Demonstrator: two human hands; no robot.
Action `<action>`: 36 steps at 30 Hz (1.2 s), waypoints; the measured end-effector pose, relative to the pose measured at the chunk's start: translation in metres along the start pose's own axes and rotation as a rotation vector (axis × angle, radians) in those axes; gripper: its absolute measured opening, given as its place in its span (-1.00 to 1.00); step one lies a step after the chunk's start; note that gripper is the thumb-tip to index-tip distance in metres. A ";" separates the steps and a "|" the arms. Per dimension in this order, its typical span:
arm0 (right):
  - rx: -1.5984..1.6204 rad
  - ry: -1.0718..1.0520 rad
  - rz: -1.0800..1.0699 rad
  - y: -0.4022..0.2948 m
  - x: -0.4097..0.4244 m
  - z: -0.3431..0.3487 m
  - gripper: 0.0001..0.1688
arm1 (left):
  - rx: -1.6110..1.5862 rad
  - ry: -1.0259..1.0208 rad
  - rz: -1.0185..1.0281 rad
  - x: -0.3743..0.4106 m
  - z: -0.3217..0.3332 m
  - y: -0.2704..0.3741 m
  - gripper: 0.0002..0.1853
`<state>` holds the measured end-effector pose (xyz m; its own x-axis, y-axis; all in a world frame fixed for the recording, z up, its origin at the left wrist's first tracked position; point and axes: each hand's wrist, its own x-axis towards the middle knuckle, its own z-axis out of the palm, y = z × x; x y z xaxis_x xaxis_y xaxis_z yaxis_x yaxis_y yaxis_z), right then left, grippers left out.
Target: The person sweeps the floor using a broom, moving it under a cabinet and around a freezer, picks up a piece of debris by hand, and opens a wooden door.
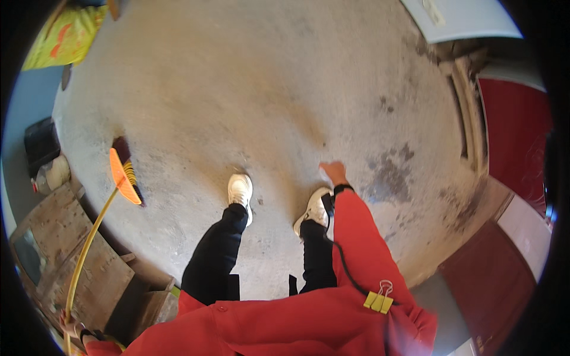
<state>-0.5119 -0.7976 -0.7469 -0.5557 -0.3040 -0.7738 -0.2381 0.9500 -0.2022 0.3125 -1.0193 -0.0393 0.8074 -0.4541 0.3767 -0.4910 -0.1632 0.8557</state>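
Note:
My left hand, at the lower left rim, is wrapped around the yellow handle of a broom. The handle runs up to an orange broom head. Its black-and-yellow bristles are against the concrete floor. My right hand hangs in front of my right shoe, above the floor. Its fingers look partly curled and blurred, and no object shows clearly in it. A black strap circles that wrist, and a cable runs up the red sleeve to a yellow binder clip.
Wooden furniture stands beside the broom handle, below a black container and a plastic jug. A yellow bag is at the upper left. Dark stains mark the concrete floor. Red-fronted furniture lines the right.

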 end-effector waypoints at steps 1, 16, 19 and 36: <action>0.100 -0.226 0.011 -0.010 -0.012 -0.007 -0.51 | 0.012 -0.034 0.061 0.013 -0.030 0.001 -0.70; 0.957 -0.776 -0.302 -0.266 -0.339 -0.255 -0.92 | -0.378 -0.145 -0.356 -0.119 -0.029 -0.045 -0.77; 0.881 -0.855 -0.369 -0.281 -0.381 -0.278 -0.96 | -0.441 -0.160 -0.291 -0.141 -0.013 -0.035 -0.83; 0.096 -0.585 -0.583 -0.467 -0.521 -0.256 -0.85 | -0.480 -0.110 -0.342 -0.058 -0.022 -0.040 -0.88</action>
<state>-0.3154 -1.1010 -0.0961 0.1459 -0.6883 -0.7106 -0.2760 0.6615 -0.6973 0.2925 -0.9671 -0.0880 0.8424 -0.5378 0.0349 0.0141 0.0867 0.9961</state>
